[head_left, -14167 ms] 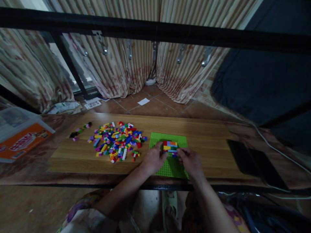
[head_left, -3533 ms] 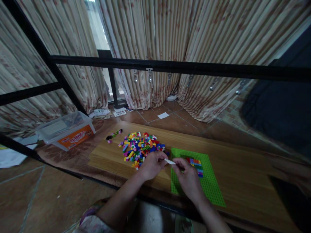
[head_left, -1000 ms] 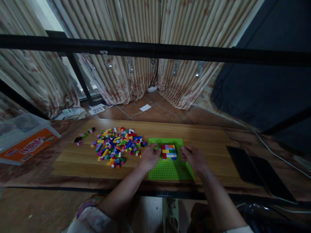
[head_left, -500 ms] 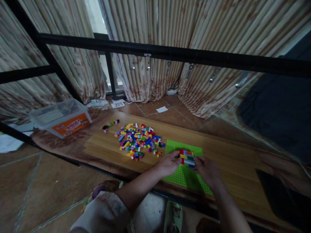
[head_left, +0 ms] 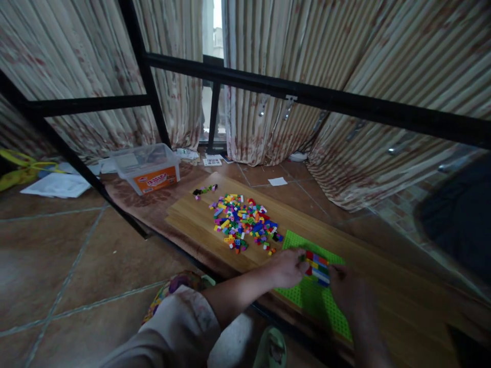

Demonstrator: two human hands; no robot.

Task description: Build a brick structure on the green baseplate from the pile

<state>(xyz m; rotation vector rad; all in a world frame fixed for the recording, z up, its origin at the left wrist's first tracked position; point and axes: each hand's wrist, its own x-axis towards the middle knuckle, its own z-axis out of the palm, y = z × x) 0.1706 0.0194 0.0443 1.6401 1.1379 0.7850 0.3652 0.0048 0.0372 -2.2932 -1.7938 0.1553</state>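
Between my two hands is a block of joined toy bricks (head_left: 318,268), with rows of red, yellow, orange, green, white and blue. Its left end is pinched by my left hand (head_left: 290,268), fingers closed. My right hand (head_left: 347,286), somewhat blurred, closes on the block's right end. The block is above a green studded baseplate (head_left: 333,312) on the wooden board; whether it touches the plate I cannot tell. A pile of loose bricks (head_left: 245,220) in many colours lies left of the baseplate.
A clear plastic box (head_left: 143,161) with an orange label stands beyond the board's left end. A small chain of dark, green and pink pieces (head_left: 205,190) lies on the wooden board (head_left: 192,214). Black metal bars (head_left: 245,76) cross in front of the curtains (head_left: 268,128).
The view has swung left, so the board and pile appear further right. Both hands still hold the brick block over the baseplate.
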